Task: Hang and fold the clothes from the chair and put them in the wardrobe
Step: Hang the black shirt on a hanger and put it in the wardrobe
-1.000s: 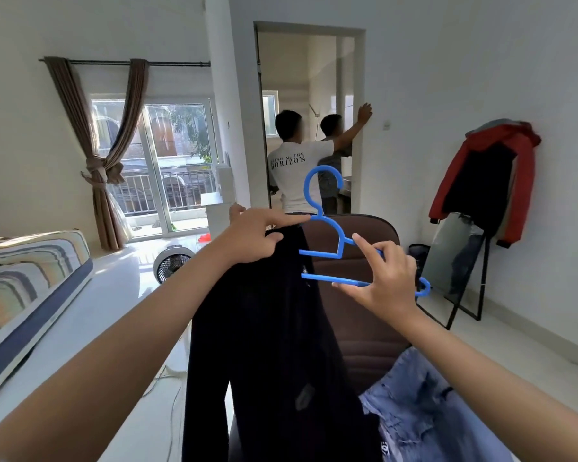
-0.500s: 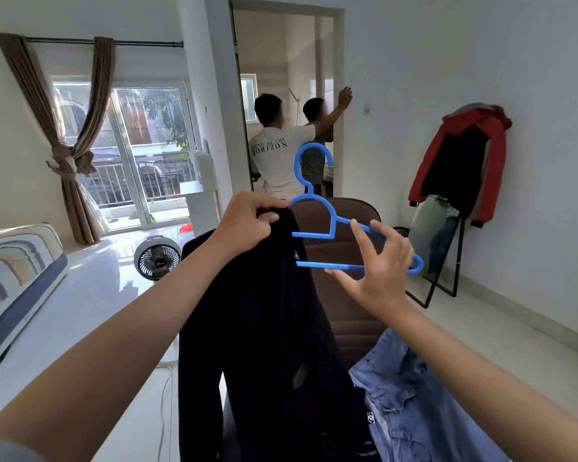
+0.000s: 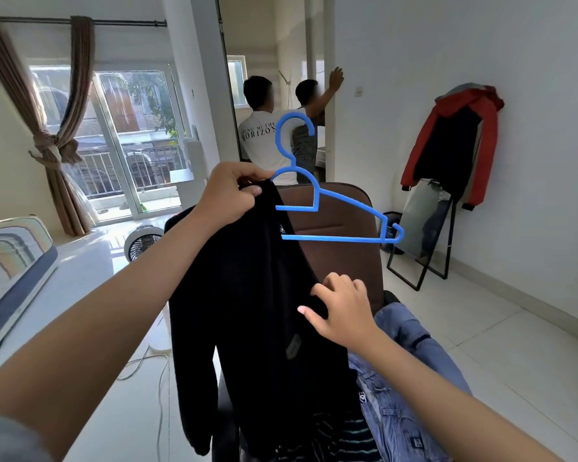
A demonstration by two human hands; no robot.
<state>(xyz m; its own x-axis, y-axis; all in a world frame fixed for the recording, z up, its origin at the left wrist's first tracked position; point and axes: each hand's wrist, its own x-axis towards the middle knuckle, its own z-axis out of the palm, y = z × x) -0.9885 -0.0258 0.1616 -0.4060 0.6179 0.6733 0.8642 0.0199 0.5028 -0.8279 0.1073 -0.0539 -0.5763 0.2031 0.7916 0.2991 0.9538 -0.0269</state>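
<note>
A black garment (image 3: 247, 315) hangs from my left hand (image 3: 229, 195), which grips its top together with the left end of a blue plastic hanger (image 3: 317, 198). The hanger's right half sticks out bare over the brown chair back (image 3: 344, 211). My right hand (image 3: 341, 311) is lower down and pinches the garment's right edge. Blue denim clothing (image 3: 411, 378) and a dark striped piece (image 3: 344, 438) lie on the chair seat below.
Two people (image 3: 267, 138) stand in the doorway ahead. A leaning mirror (image 3: 424, 228) with a red and black jacket (image 3: 454, 145) on it stands at the right wall. A floor fan (image 3: 142, 241) and cables sit left of the chair. A striped mattress (image 3: 10, 258) lies far left.
My right hand has let go of the hanger's right arm and dropped to the garment's right edge. My left hand still holds the garment and hanger up.
</note>
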